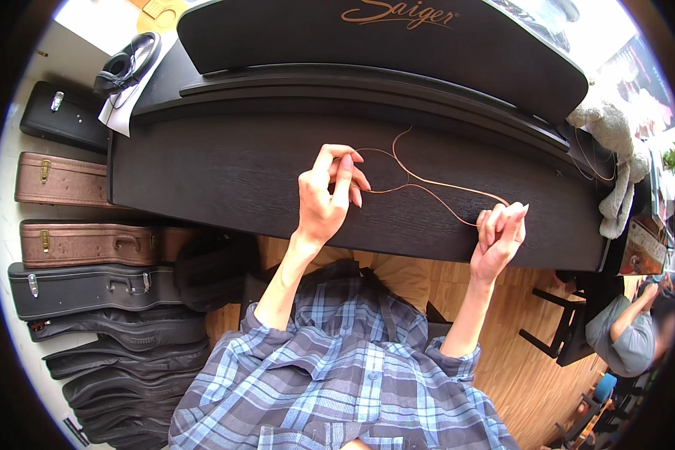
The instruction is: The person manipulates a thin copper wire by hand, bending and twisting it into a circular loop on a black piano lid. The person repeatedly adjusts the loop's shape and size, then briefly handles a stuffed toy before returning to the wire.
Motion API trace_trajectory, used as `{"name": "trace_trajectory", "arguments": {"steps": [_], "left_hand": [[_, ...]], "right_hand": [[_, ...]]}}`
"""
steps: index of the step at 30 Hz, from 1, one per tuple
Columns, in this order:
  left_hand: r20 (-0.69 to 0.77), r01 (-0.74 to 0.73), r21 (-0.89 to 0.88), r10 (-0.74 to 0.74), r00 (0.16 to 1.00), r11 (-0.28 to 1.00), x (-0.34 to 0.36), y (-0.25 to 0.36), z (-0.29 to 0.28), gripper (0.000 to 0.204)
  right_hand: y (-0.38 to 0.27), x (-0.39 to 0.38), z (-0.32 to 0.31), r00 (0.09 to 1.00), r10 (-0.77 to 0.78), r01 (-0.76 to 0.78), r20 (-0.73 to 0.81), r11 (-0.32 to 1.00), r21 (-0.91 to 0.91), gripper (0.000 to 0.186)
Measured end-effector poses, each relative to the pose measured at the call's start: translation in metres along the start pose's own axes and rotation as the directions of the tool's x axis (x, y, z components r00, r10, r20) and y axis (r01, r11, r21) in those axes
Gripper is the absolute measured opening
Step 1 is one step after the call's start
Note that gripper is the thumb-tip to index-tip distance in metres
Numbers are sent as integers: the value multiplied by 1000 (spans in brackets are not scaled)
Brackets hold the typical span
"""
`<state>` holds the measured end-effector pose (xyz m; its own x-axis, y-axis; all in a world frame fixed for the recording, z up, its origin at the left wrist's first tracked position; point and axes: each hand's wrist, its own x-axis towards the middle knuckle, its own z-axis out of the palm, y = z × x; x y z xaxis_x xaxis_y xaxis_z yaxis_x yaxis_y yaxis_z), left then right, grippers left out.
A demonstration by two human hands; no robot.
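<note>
A thin copper-coloured guitar string (457, 187) stretches in loose loops between my two hands, above the closed dark lid of a digital piano (225, 161). It crosses itself near the middle, and one loose end curls up toward the back. My left hand (328, 187) pinches the string between thumb and fingertips, with the other fingers bent. On the right, my right hand (499, 236) is closed on the string, its fingers curled and its thumb pressed against them. The part of the string inside each grip is hidden by the fingers.
Black headphones (131, 64) rest on a white paper at the piano's left end. A grey plush toy (615, 142) hangs by its right end. Several instrument cases (90, 244) line the left wall. At far right a person in grey (626, 337) sits near a black stand (551, 322).
</note>
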<state>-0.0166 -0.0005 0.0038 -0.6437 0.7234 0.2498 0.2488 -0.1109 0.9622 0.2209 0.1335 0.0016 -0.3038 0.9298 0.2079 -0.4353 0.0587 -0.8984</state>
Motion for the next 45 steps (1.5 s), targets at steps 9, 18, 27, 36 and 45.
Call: {"name": "trace_trajectory", "arguments": {"steps": [9, 18, 27, 36, 45], "left_hand": [[-69, 23, -20, -24, 997, 1000, 0, 0, -2, 14], [-45, 58, 2, -58, 997, 998, 1, 2, -1, 19], [49, 6, 42, -8, 999, 999, 0, 2, -1, 10], [87, 40, 74, -46, 995, 996, 0, 6, -2, 12], [133, -113, 150, 93, 987, 982, -2, 4, 1, 15]], "right_hand": [[8, 2, -28, 959, -120, 23, 256, 935, 353, 58], [3, 9, 3, 999, -43, 41, 23, 996, 83, 31], [1, 2, 34, 945, 77, 148, 317, 764, -628, 52], [27, -9, 81, 884, -16, 192, 467, 924, -331, 42], [22, -10, 72, 916, 170, -9, 363, 914, -405, 30]]}}
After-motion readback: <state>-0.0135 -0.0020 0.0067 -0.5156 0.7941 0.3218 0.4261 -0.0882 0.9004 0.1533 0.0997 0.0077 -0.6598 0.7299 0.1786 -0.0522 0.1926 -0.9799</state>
